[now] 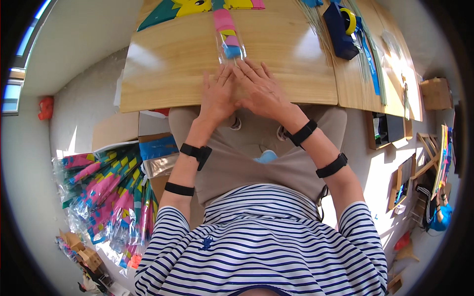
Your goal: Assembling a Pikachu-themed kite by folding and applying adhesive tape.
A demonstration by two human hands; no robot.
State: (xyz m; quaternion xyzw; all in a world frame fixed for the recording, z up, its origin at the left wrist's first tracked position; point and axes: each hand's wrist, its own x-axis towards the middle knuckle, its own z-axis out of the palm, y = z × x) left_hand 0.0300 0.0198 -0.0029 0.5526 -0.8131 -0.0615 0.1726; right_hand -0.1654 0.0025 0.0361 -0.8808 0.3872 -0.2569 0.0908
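A narrow clear plastic sleeve (240,41) lies lengthwise on the wooden table, with folded pink, yellow and blue fabric (231,51) inside. Its near end reaches the fingertips of both my hands. My left hand (217,96) is palm down at the front edge, fingers stretched out and slightly blurred. Beside it, my right hand (260,90) has its fingers extended and spread toward the sleeve's end. The two hands touch or nearly touch at the thumbs. Neither holds anything that I can see. Colourful printed fabric (190,9) in green, yellow and pink lies at the far edge.
A dark blue tape dispenser (340,37) with a yellow roll stands at the right, among thin sticks (323,34) and a blue strip (371,64). At lower left, many packaged colourful fabric bundles (106,192) spill beside a cardboard box (116,130). Another person's arm (438,209) shows far right.
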